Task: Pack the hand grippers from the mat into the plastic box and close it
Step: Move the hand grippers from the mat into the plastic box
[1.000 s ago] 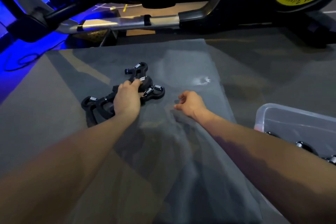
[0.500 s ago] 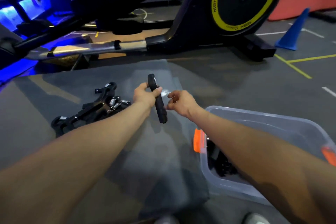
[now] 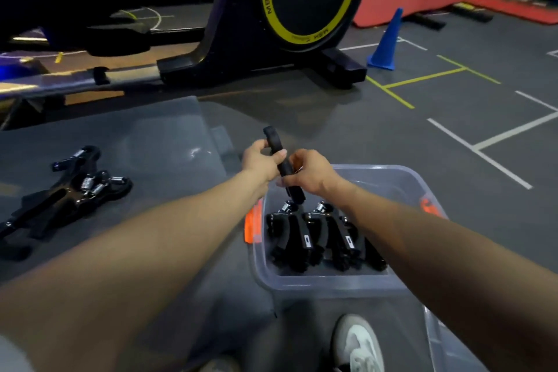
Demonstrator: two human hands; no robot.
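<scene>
- Left hand (image 3: 261, 160) and right hand (image 3: 309, 172) are both gripping one black hand gripper (image 3: 282, 164), holding it above the plastic box (image 3: 320, 284).
- More grippers (image 3: 320, 238) are lying inside; others (image 3: 69, 193) are lying on the mat (image 3: 157, 142).

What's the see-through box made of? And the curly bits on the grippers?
The box looks like clear plastic: the grippers inside show through its glossy walls. The springs on the grippers left on the mat look like shiny metal, silvery coils catching the light.
</scene>
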